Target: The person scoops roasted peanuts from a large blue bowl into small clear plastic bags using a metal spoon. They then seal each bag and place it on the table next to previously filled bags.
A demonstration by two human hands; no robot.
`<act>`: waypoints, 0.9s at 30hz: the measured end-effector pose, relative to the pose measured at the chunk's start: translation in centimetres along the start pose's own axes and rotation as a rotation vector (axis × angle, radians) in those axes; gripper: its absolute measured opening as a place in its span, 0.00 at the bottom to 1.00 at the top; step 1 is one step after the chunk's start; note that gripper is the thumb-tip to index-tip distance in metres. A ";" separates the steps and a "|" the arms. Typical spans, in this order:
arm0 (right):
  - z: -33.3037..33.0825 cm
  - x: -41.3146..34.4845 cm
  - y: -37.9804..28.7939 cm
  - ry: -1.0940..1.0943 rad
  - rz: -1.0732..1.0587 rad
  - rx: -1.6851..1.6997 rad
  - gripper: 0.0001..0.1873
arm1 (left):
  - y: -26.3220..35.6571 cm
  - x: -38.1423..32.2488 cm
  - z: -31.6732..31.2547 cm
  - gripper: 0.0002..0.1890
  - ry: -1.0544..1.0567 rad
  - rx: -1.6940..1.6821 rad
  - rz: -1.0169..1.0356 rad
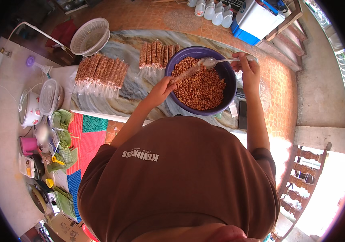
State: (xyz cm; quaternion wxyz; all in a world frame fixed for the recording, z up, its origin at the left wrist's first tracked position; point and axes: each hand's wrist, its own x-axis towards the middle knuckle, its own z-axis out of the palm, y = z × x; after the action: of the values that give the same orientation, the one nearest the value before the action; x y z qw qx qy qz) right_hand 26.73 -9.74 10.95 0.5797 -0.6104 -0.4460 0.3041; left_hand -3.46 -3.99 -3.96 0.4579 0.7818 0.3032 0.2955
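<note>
A purple basin [232, 96] full of reddish-brown peanuts [201, 90] stands before me on a marble-patterned table. My left hand [161, 90] grips a narrow clear plastic bag [187, 74], which slants over the basin. Between the fingers of my right hand [246, 68] is the handle of a metal spoon [210, 62]. The spoon's bowl meets the bag's far end above the peanuts; how much the bag contains is hard to tell. Left of the basin lies a row of filled peanut packets [157, 54], and a larger group of packets [101, 72] is farther left.
A white plastic basket [90, 36] stands at the table's far left corner. Beside the purple basin's right side lies a dark phone-like slab [242, 113]. A lidded plastic tub [50, 95] and a rice cooker [30, 109] stand at left. Several plastic jugs [217, 16] are on the tiled floor beyond.
</note>
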 end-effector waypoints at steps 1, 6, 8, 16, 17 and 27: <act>-0.3 0.0 0.3 0.014 -0.005 0.010 0.17 | 0.1 0.1 0.0 0.17 -0.007 0.017 -0.005; -0.7 -0.2 0.7 0.016 -0.026 0.034 0.17 | 0.4 0.4 0.1 0.18 -0.044 0.004 -0.047; -0.9 -0.3 0.7 0.024 -0.039 0.040 0.17 | 0.6 0.6 0.3 0.19 -0.047 -0.008 -0.060; -0.9 -1.1 -0.6 -0.039 -0.160 -0.027 0.14 | 0.7 1.4 0.6 0.19 -0.039 -0.027 -0.012; -0.6 -1.4 -1.2 -0.051 -0.194 -0.046 0.13 | 0.5 1.3 0.8 0.19 -0.034 -0.059 -0.020; -0.7 -3.5 -3.8 0.065 -0.326 -0.025 0.15 | 1.0 2.0 2.0 0.19 0.072 -0.414 0.003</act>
State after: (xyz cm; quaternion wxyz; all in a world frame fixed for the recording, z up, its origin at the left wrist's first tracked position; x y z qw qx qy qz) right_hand 25.14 -13.43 14.28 0.6276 -0.5468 -0.5239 0.1807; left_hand -0.50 -3.92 -3.46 0.5973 0.6604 0.2510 0.3797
